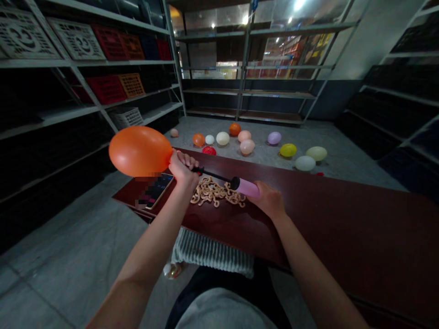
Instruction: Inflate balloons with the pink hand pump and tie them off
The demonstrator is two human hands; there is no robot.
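An inflated orange balloon (140, 151) extends to the left from my left hand (184, 165), whose fingers are closed round its neck. The black end of a hand pump (248, 188) meets the balloon at that hand; the joint itself is hidden by my fingers. My right hand (269, 199) is wrapped round the pump's pink barrel, and the black rod shows between both hands. Beneath the pump, a pile of tan curly pieces (214, 192) lies on the dark red table (325, 214). A phone (159, 191) rests on the table below the balloon, partly blurred out.
Beyond the table, several inflated balloons lie on the floor, among them a yellow balloon (288, 150) and a purple balloon (274, 138). Metal shelves (242, 91) stand behind; the left ones hold plastic crates (106, 89). A grey ribbed cloth (212, 253) is below the table's near edge.
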